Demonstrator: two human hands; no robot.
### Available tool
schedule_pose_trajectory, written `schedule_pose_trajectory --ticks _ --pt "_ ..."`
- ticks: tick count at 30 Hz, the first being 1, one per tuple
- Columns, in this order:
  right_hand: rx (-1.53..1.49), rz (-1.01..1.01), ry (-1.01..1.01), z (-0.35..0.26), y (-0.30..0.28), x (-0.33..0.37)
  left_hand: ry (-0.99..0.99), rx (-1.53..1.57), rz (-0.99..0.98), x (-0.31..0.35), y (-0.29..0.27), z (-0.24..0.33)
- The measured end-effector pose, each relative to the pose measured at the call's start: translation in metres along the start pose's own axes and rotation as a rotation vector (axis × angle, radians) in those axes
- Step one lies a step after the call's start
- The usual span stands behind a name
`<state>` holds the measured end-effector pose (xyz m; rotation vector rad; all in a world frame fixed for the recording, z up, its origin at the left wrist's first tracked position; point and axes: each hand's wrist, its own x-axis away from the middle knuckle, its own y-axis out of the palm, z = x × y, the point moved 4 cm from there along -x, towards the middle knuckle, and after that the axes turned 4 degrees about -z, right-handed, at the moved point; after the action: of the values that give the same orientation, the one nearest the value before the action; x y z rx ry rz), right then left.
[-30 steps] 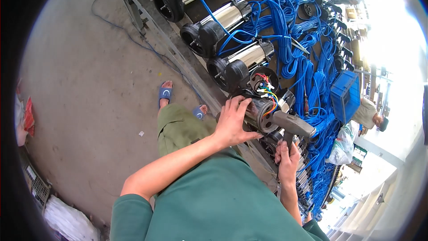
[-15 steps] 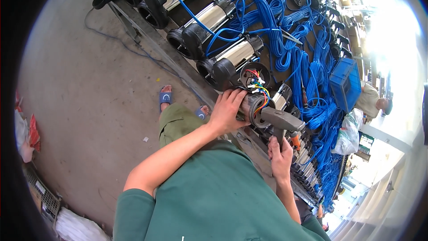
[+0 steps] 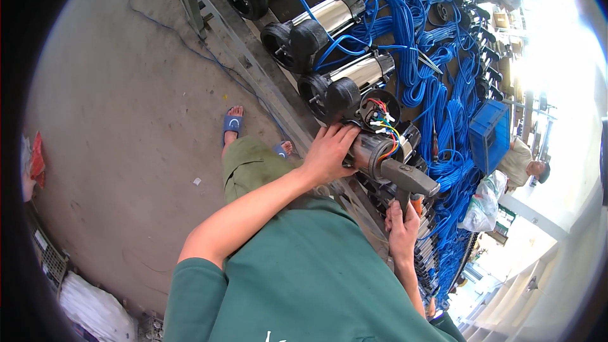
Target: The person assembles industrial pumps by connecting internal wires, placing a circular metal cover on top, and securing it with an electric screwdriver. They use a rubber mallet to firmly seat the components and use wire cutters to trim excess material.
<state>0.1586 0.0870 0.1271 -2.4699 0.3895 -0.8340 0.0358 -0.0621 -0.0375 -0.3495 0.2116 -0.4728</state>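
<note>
Silver-brown metal cylinder with an open, dark-rimmed end [image 3: 366, 151] sits at the near edge of a long worktop with a grey metal edge rail [image 3: 256, 66], the largest thing about. Across it lies a row of shiny silver cylinders with black end pieces [image 3: 364, 73], then bundled coils of bright blue cable [image 3: 453, 114], and beyond these a blue plastic crate [image 3: 489, 136]. I judge the silver-brown cylinder heavy and stiff, its smooth side rather slippery, so best held round the bare side, clear of the rim. The left hand [image 3: 330, 152] is there, its grip half open, fingers curved over the side and thumb apart; how firmly it clasps, I cannot tell. The right hand [image 3: 402, 221] has its grip closed round the handle of a grey steel hammer [image 3: 410, 178], likely head-heavy, whose head overlaps the open rim in view; contact is unclear. Smallest are thin red, yellow and green wires with white connectors [image 3: 385, 125], soft and easily nicked, by a round black cup [image 3: 394, 104].
</note>
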Motion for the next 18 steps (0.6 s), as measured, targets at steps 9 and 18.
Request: schedule_pose_trajectory --ticks 9,18 --pt "0.374 0.013 -0.084 0.008 -0.009 -0.013 0.011 0.023 0.043 0.0 0.0 -0.001" --pt "-0.134 -0.016 -0.107 -0.012 -0.004 0.003 0.01 0.027 0.061 0.002 0.001 -0.003"
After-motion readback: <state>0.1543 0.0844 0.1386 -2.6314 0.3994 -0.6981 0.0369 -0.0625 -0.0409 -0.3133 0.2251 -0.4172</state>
